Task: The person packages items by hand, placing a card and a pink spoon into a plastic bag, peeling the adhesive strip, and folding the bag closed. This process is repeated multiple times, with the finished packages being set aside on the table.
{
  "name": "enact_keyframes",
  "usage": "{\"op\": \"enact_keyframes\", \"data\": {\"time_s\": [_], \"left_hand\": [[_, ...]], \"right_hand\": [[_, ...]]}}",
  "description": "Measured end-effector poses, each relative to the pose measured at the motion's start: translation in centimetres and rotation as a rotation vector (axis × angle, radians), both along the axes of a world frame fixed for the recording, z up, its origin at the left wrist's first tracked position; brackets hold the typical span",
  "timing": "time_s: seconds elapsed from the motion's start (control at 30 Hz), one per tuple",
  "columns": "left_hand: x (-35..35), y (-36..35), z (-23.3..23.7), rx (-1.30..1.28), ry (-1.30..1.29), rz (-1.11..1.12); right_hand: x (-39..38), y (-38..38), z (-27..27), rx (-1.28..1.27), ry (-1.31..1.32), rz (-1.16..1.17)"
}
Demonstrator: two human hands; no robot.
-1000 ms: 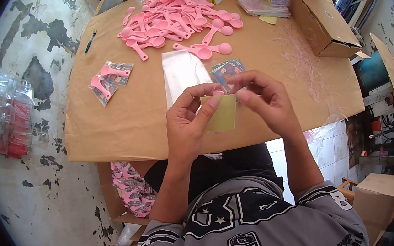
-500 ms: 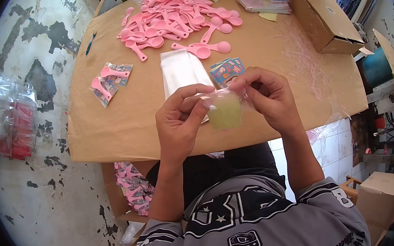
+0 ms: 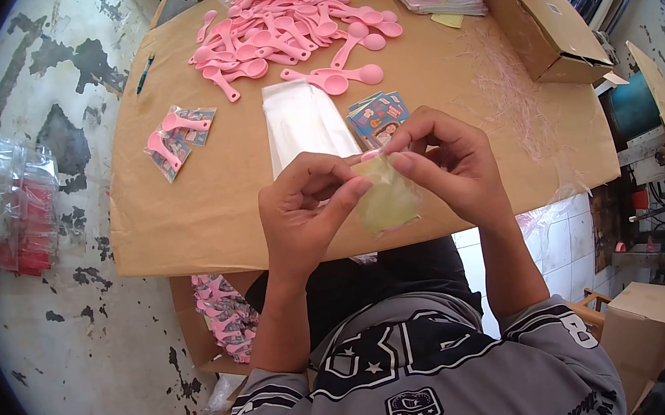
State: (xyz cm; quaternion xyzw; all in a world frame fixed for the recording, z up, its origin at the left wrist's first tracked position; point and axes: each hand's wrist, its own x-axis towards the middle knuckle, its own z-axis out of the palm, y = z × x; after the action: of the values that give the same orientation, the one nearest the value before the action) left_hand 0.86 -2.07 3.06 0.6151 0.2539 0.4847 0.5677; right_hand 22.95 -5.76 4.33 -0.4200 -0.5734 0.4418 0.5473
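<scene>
Between my hands, over the table's front edge, is a small clear plastic bag (image 3: 387, 202) with a pale yellow-green card in it. A bit of pink shows at its top; most of that piece is hidden. My left hand (image 3: 304, 210) pinches the bag's upper left side. At the upper right, the thumb and forefinger of my right hand (image 3: 458, 166) are closed on its edge. Just beyond lie a stack of clear plastic bags (image 3: 303, 121) and several blue printed cards (image 3: 381, 117). Farther back is a heap of pink measuring spoons (image 3: 282, 34).
Two bagged pink spoons with cards (image 3: 180, 134) lie at the left, near a pen (image 3: 145, 74). A cardboard box (image 3: 544, 27) stands at the right beside pink shreds (image 3: 520, 99). Below the table, a box holds packed pink spoons (image 3: 225, 320). More plastic bags (image 3: 12, 201) hang at far left.
The bag has turned and tilted slightly between my fingers, and its pink top piece shows more. My left hand has dropped a little. The table view has shifted slightly left.
</scene>
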Motion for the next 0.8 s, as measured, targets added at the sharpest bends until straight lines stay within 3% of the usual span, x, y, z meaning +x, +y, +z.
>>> {"op": "enact_keyframes", "data": {"time_s": [0.2, 0.37, 0.47, 0.57, 0.67, 0.8], "left_hand": [[-0.3, -0.4, 1.3, -0.194, -0.133, -0.015], [-2.2, 0.1, 0.0, 0.107, 0.207, -0.009], [-4.2, 1.4, 1.1, 0.396, 0.368, 0.251], [-8.5, 4.7, 1.7, 0.479, 0.454, 0.607], [-10.4, 6.5, 3.7, 0.452, 0.642, 0.641], [-10.2, 6.8, 1.2, 0.278, 0.671, 0.520]], "right_hand": [[-1.1, 0.3, 0.3, -0.019, 0.153, -0.009], [-1.7, -0.1, 0.9, 0.025, 0.079, -0.077], [0.0, 0.7, 0.3, 0.207, -0.019, -0.406], [1.9, 1.1, -0.2, 0.181, -0.143, -0.508], [1.6, 1.0, 0.0, 0.061, -0.467, -0.570], [1.2, 1.3, -1.6, -0.075, -0.578, -0.569]]}}
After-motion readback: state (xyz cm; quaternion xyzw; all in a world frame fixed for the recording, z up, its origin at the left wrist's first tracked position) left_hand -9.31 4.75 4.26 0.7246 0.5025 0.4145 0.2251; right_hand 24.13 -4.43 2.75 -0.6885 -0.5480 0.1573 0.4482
